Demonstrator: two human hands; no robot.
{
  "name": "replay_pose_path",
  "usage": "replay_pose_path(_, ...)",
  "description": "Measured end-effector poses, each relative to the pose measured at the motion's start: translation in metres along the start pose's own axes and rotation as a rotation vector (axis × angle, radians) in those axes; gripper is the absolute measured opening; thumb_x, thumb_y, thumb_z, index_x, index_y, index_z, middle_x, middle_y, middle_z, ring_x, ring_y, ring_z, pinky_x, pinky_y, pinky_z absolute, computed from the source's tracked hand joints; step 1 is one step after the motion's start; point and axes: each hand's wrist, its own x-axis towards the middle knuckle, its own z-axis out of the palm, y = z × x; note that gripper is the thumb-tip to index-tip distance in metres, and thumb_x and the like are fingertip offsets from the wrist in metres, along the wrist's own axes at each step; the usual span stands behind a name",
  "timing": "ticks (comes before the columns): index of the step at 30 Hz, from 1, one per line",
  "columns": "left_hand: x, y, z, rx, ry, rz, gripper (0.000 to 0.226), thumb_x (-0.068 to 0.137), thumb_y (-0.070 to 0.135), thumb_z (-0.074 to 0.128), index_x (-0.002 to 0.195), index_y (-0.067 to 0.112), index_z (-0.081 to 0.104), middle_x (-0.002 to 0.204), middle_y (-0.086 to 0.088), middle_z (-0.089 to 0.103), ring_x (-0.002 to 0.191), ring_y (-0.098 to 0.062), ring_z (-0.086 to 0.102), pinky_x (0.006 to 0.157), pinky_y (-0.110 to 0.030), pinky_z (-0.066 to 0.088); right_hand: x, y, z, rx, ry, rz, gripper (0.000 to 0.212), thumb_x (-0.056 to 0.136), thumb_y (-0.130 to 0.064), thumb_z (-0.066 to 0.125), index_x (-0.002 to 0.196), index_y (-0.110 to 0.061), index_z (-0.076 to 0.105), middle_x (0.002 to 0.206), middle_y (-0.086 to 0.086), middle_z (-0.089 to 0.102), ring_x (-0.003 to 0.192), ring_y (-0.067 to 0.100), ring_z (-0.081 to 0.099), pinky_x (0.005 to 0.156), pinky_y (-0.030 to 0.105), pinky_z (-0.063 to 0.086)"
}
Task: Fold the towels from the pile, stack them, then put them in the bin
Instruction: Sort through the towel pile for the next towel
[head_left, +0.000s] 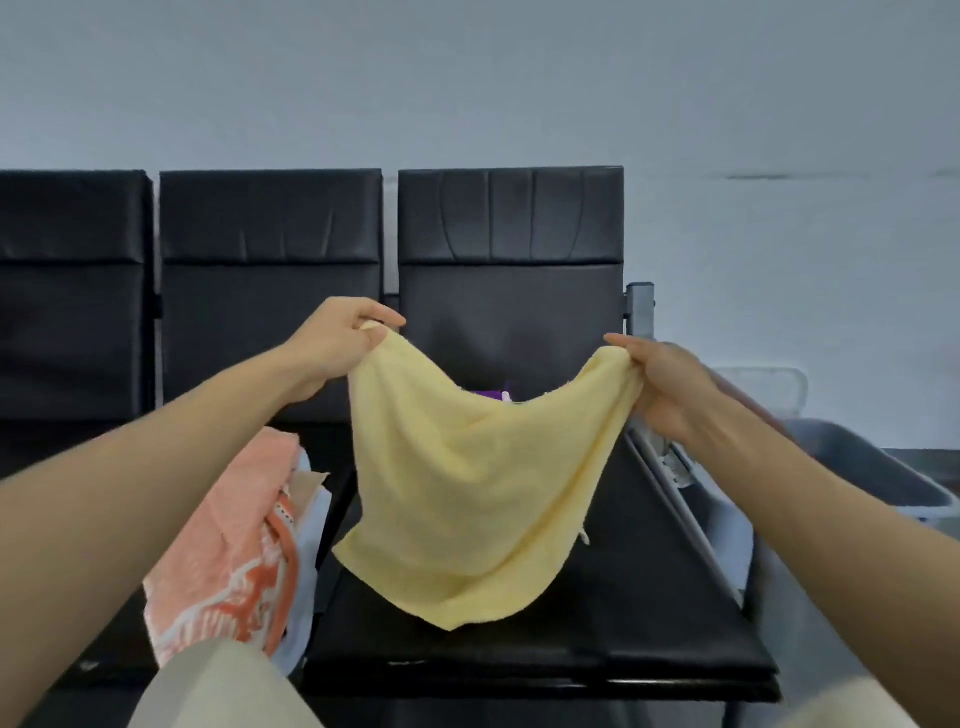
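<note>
My L hand (337, 348) and R hand (670, 387) each pinch a top corner of the fuzzy yellow terry towel (478, 493). It sags btwn them above the smooth black seat (623, 597). Crumpled orange pile (228, 545) lies left.

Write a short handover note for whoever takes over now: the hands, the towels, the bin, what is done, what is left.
Left hand: pinches one top corner of the yellow towel.
Right hand: grips the other top corner; the towel hangs open, unfolded, over the black seat.
Pile: orange and pale blue towels on the next seat, to the left.
Bin: grey, right of the seats; contents not visible.
Done: no folded stack in view.
Left: fold this towel, then the pile, stack, bin.
</note>
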Motion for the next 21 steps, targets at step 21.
replay_pose_path(21,-0.048,0.114,-0.068,-0.044,-0.308,-0.167,0.040,0.084,0.038,0.069,0.116,0.015,0.068,0.117,0.005,0.065,0.107,-0.010,0.060,0.090,-0.025,0.045,-0.060,-0.122,-0.035,-0.295,0.058,-0.317,0.022,0.097,-0.015,0.054,0.085,-0.019,0.073,0.111,0.001,0.064,0.104,0.019,0.056,0.083,0.032,0.051)
